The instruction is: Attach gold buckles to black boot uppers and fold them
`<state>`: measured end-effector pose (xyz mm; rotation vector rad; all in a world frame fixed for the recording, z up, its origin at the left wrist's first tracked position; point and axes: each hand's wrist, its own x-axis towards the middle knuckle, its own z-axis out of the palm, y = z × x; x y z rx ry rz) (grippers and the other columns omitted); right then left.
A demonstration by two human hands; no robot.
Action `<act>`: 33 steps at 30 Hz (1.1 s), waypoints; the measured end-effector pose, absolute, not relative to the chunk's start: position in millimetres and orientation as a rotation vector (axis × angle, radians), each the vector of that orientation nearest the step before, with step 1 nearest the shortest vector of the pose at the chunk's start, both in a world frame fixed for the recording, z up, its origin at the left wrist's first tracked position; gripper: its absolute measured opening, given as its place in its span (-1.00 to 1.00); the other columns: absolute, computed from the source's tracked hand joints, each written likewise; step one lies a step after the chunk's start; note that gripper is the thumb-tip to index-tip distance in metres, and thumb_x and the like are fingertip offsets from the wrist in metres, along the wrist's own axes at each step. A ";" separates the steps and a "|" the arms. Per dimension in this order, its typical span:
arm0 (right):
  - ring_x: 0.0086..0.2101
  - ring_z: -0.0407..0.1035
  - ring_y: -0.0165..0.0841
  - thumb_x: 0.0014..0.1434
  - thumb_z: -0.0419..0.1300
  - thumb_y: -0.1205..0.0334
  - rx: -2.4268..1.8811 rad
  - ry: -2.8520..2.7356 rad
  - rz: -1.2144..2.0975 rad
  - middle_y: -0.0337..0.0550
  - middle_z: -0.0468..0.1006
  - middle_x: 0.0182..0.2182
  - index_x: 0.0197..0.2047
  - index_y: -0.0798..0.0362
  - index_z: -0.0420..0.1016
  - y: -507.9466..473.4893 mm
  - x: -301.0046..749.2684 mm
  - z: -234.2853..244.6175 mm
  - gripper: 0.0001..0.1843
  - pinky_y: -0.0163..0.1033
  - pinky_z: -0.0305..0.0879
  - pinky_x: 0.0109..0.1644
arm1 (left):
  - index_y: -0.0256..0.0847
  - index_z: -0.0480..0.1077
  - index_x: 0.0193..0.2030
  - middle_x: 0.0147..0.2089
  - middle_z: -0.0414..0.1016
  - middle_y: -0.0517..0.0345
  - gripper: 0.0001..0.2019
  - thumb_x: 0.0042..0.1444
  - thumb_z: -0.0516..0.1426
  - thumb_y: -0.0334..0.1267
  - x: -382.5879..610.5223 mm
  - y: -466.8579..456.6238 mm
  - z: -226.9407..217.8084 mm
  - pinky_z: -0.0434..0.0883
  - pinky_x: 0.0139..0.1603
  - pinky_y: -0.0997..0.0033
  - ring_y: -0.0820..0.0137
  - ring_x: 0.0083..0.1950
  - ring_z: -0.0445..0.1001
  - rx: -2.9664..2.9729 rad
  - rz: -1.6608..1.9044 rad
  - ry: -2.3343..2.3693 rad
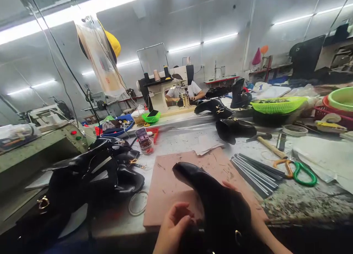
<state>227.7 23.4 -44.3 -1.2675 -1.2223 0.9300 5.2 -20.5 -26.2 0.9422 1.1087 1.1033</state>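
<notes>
I hold a black leather boot upper over a pink cutting board at the near edge of the workbench. My left hand grips its near left side with curled fingers. My right hand lies under and behind its right side, mostly hidden by the leather; only fingertips and wrist show. A gold buckle shows on the boot low down.
A heap of black boot uppers lies left. Black strips, orange and green scissors and a hammer lie right. More black boots, a green basket and a phone sit farther back. A person works at a sewing machine.
</notes>
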 end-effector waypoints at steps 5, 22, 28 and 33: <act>-0.22 0.45 -0.09 0.01 0.12 -0.01 -1.401 -1.399 0.998 -0.04 0.58 -0.33 -0.14 0.02 0.48 -32.0 268.0 -58.0 -0.60 -0.08 0.41 -0.17 | -0.15 0.44 -0.11 0.01 0.43 0.04 -0.66 -0.02 0.02 -0.48 14.2 -30.0 -14.4 0.23 0.13 0.22 0.25 0.06 0.35 1.674 0.803 1.152; -0.15 0.36 -0.25 -0.02 -0.01 0.54 -0.805 -1.933 0.120 -0.04 0.42 -0.09 -0.20 0.01 0.38 -37.8 234.8 2.5 -0.65 -0.16 0.34 -0.13 | -0.23 0.30 -0.44 -0.53 0.36 0.17 -0.85 0.07 -0.05 -0.41 19.7 -18.3 -1.3 0.28 -0.51 0.54 0.45 -0.51 0.35 2.316 1.285 1.283; -0.50 0.31 -0.43 0.24 -0.08 0.24 -0.844 -1.676 0.775 -0.29 0.42 -0.45 -0.17 -0.08 0.34 -37.3 218.5 16.9 -0.80 -0.36 0.27 -0.43 | -0.19 0.36 -0.27 -0.33 0.45 0.15 -0.80 -0.01 0.00 -0.47 17.2 -21.2 10.3 0.34 -0.30 0.46 0.39 -0.31 0.41 1.999 1.117 1.269; -0.44 0.27 -0.37 0.23 -0.18 0.16 -0.868 -1.790 0.969 -0.23 0.35 -0.47 -0.36 0.01 0.27 -37.7 211.6 28.5 -0.73 -0.29 0.23 -0.39 | -0.20 0.37 -0.28 -0.40 0.33 0.21 -0.79 -0.12 0.04 -0.41 32.7 -25.7 13.7 0.26 -0.32 0.48 0.43 -0.35 0.29 1.328 1.081 1.065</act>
